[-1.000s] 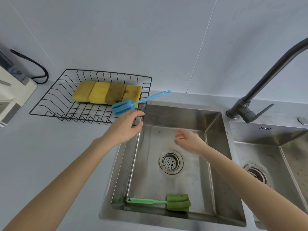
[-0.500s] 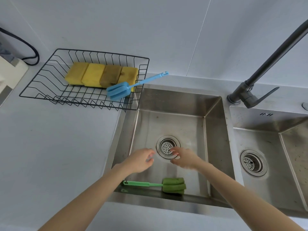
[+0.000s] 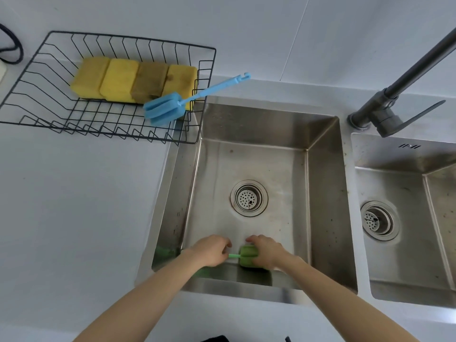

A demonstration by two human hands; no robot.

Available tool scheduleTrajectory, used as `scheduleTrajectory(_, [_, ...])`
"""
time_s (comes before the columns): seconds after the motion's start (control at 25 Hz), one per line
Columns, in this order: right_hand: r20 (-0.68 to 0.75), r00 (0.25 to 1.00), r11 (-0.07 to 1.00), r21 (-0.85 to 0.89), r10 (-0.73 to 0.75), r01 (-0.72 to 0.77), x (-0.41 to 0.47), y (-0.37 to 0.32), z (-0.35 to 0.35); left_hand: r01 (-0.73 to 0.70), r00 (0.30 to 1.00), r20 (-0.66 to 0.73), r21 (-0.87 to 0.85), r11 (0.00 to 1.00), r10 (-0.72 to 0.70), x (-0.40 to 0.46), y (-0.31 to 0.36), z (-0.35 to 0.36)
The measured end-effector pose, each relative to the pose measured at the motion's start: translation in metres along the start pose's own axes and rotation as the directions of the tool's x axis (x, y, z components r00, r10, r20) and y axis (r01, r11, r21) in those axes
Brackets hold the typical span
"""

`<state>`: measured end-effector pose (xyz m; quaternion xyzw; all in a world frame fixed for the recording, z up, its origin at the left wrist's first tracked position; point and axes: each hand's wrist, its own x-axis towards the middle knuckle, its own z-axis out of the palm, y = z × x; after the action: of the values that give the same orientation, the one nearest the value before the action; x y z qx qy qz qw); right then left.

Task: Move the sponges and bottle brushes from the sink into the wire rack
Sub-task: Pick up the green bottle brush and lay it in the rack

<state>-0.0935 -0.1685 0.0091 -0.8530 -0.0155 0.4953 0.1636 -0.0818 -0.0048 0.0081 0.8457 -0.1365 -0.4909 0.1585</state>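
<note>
While the green bottle brush [image 3: 248, 258] lies against the sink's [image 3: 323, 193] near wall, the left hand [image 3: 209, 250] curls its fingers on the handle and the right hand [image 3: 265, 250] grips the foam head. Left of the sink, the wire rack [image 3: 37, 77] holds four sponges [image 3: 133, 80] and the blue bottle brush [image 3: 165, 108]; its handle overhangs the rim. The faucet [image 3: 385, 104] stands right of the sink.

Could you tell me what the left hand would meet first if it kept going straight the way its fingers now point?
The left hand points rightward along the sink floor, so it would likely meet the green bottle brush's sponge head first, then the right hand covering it. Depth is hard to judge.
</note>
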Motion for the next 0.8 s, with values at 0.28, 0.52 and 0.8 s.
scheduleTrajectory(0.28, [0.022, 1.000, 0.998, -0.056, 0.011, -0.010, 0.009, 0.009, 0.009, 0.034, 0.994, 0.098, 0.092, 0.995, -0.043, 0.006, -0.007, 0.003])
scheduleTrajectory(0.52, [0.009, 1.000, 0.995, -0.097, -0.026, 0.027, 0.008, 0.016, 0.011, 0.106, 0.988, 0.103, 0.128, 0.986, -0.119, 0.007, -0.013, 0.006])
scheduleTrajectory(0.8, [-0.049, 0.998, 0.999, 0.023, -0.045, 0.046, -0.002, 0.030, 0.004, 0.121, 0.987, 0.105, 0.041, 0.992, -0.125, 0.002, -0.024, -0.003])
